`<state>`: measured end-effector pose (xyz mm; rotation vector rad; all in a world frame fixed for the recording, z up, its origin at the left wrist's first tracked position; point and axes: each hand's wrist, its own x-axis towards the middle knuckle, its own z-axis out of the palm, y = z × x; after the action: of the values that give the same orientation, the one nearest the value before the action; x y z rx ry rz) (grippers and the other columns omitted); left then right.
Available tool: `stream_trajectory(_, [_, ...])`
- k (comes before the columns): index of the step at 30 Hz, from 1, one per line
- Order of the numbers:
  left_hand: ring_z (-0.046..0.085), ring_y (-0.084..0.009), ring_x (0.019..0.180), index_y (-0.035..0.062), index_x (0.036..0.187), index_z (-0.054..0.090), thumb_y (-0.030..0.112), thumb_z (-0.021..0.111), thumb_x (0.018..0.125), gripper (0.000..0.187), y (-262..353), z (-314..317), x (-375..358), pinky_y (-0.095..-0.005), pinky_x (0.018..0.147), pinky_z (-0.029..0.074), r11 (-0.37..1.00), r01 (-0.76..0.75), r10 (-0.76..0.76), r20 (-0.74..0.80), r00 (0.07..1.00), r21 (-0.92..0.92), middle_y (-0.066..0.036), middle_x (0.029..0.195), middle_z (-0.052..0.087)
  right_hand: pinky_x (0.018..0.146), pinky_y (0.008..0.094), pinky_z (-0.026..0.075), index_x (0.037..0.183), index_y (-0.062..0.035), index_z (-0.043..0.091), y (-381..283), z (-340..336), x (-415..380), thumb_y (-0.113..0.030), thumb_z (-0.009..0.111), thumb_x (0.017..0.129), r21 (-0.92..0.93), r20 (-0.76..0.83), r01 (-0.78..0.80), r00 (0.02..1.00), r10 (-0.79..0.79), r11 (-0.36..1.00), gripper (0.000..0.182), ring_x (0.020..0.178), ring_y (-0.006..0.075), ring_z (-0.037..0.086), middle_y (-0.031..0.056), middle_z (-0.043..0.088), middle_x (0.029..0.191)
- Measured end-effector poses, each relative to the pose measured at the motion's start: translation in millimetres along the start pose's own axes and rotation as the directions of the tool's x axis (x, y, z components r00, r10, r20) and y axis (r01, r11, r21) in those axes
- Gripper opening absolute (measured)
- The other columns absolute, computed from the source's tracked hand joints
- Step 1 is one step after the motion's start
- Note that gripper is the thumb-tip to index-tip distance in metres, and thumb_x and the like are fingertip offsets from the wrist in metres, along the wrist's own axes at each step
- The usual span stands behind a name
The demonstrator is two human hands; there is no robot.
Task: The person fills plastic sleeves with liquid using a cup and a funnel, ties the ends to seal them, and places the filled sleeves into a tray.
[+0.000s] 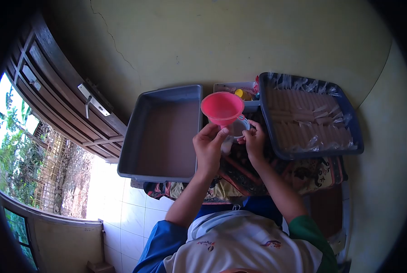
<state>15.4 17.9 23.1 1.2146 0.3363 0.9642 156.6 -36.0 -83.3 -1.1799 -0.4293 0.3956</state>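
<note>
A pink funnel stands with its wide mouth up, in front of my chest. My left hand is closed around its narrow lower end, thumb toward the right, and the spout is hidden by the fingers. Just right of the funnel, my right hand grips a small round cup with a pale rim, fingers and thumb at its side. The cup sits partly behind the funnel in this view. Some clear plastic shows below, between the two hands.
On the left, a large grey tub holds brown powder. A dark blue tub on the right contains rows of filled brown plastic packets. Behind my hands is a small white box with a yellow item. Patterned cloth covers the table.
</note>
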Motion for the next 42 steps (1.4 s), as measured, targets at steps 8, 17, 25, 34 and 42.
stream_trajectory(8, [0.063,-0.0118,0.087,-0.0062,0.105,0.065,0.002,0.067,0.086,0.020,-8,-2,-5,-0.0253,0.081,0.049,1.000,0.014,-0.013,-0.015,1.000,0.020,-0.009,0.094,0.070,0.045,0.0245,0.052,0.123,0.0062,0.045,-2,-6,3,0.001,0.054,0.084,-0.024,0.017,-0.052,0.998,0.053,0.998,0.040,0.051,0.0141,0.061,0.0068,0.057,0.067])
stream_trajectory(17, [0.064,-0.0116,0.083,-0.0058,0.104,0.066,-0.001,0.066,0.085,0.019,-20,-2,-8,-0.0243,0.079,0.050,0.996,0.041,-0.040,-0.022,0.999,0.077,-0.009,0.092,0.070,0.060,0.0284,0.051,0.138,-0.0015,0.029,-86,-4,-68,-0.007,0.066,0.084,-0.397,0.367,0.493,0.858,-0.359,0.774,0.066,0.070,0.0141,0.061,0.0115,0.061,0.083])
stream_trajectory(25, [0.066,-0.0128,0.083,-0.0067,0.103,0.066,-0.002,0.067,0.084,0.020,-21,4,-10,-0.0256,0.078,0.053,0.987,0.027,-0.035,0.044,0.998,0.158,-0.009,0.090,0.070,0.090,0.0364,0.048,0.102,-0.0033,0.058,-154,6,-39,-0.015,0.073,0.082,-0.337,0.557,0.846,0.534,-0.636,0.414,0.028,0.114,0.0341,0.054,0.0214,0.045,0.128])
stream_trajectory(34, [0.065,-0.0147,0.083,-0.0059,0.095,0.066,-0.001,0.066,0.085,0.011,-18,5,-10,-0.0267,0.080,0.052,0.987,0.119,-0.116,-0.040,0.992,0.109,-0.011,0.089,0.069,0.087,0.0324,0.047,0.093,-0.0011,0.056,-133,4,-28,-0.010,0.068,0.086,-0.141,0.206,0.655,0.753,-0.625,0.743,0.017,0.111,0.0249,0.055,0.0181,0.050,0.125])
stream_trajectory(42, [0.063,-0.0113,0.084,-0.0040,0.090,0.069,0.001,0.070,0.083,0.009,-14,6,-8,-0.0229,0.075,0.050,0.995,0.053,-0.053,-0.012,0.999,0.088,-0.008,0.089,0.069,0.093,0.0416,0.044,0.089,-0.0010,0.058,-61,7,-7,-0.006,0.068,0.081,-0.518,0.324,0.652,0.748,-0.579,0.553,0.014,0.112,0.0373,0.054,0.0229,0.051,0.121])
